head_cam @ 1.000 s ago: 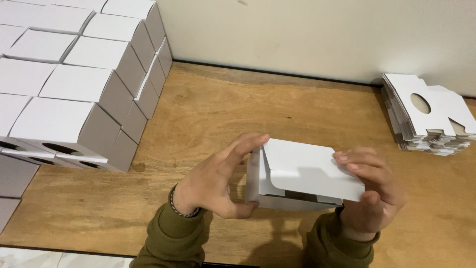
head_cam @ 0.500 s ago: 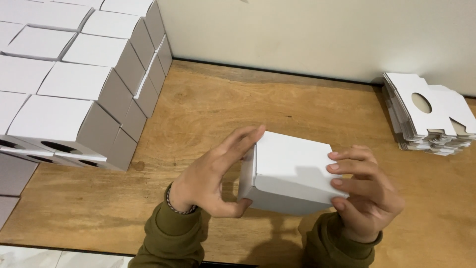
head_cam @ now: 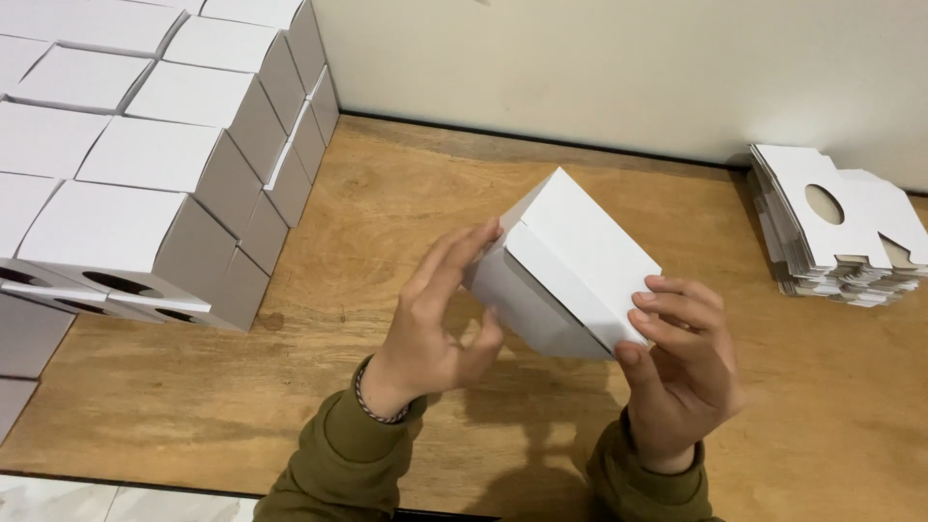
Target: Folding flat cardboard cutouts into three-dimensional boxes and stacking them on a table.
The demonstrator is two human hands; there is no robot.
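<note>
A: We start with the wooden surface (head_cam: pixel 387 203), and on its left the big stack of folded white boxes (head_cam: pixel 145 174), some showing round cut-outs on their near faces.

B: Then the pile of flat box blanks (head_cam: pixel 831 227) at the far right, well apart from our hands. Between them, raised off the surface and tilted, is the white box (head_cam: pixel 565 266) we hold.

A: Our left hand (head_cam: pixel 435 319) has its fingers stretched flat against the box's left end, thumb curled below. It is an open, pressing grip, not a clamp.

B: Our right hand (head_cam: pixel 681 372) pinches the near right corner, fingertips on top, thumb underneath, closed on the card.

A: We judge the box could slip: only 1 hand truly grasps it, and at a corner.

B: Thin card may also crease if the 2 hands press unevenly, and a flap could spring open.
</note>
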